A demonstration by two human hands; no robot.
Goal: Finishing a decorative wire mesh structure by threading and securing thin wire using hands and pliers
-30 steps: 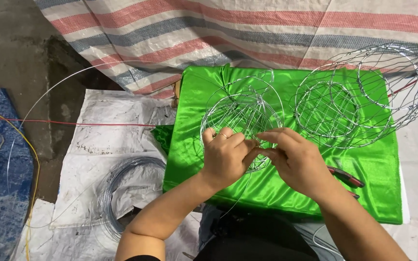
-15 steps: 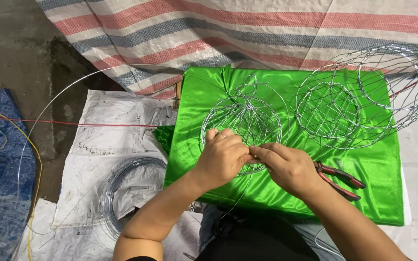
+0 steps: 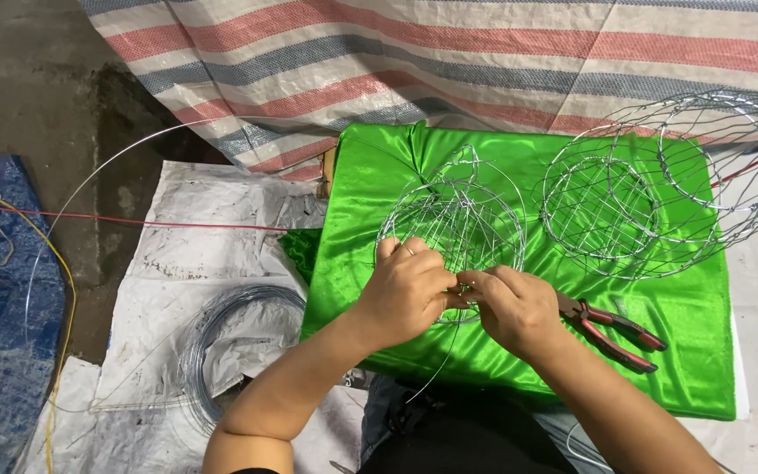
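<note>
A small round wire frame (image 3: 456,218) made of thin silver wire rests on a bright green satin cloth (image 3: 519,369). My left hand (image 3: 407,290) grips the frame's near rim. My right hand (image 3: 515,309) meets it at the same spot, its fingers pinching the wire there. A loose strand of wire (image 3: 436,369) hangs down from between my hands toward my lap. Red-handled pliers (image 3: 614,329) lie on the cloth just right of my right hand.
A larger finished wire basket (image 3: 660,184) lies on the cloth's far right. A coil of silver wire (image 3: 221,347) sits on white sacking (image 3: 195,228) to the left, with one long strand arcing up. A striped tarp (image 3: 449,61) hangs behind. Red and yellow cables cross the left floor.
Both hands have shifted slightly left along the frame's near rim and closed together. The pliers, hidden under my right wrist a second ago, now show.
</note>
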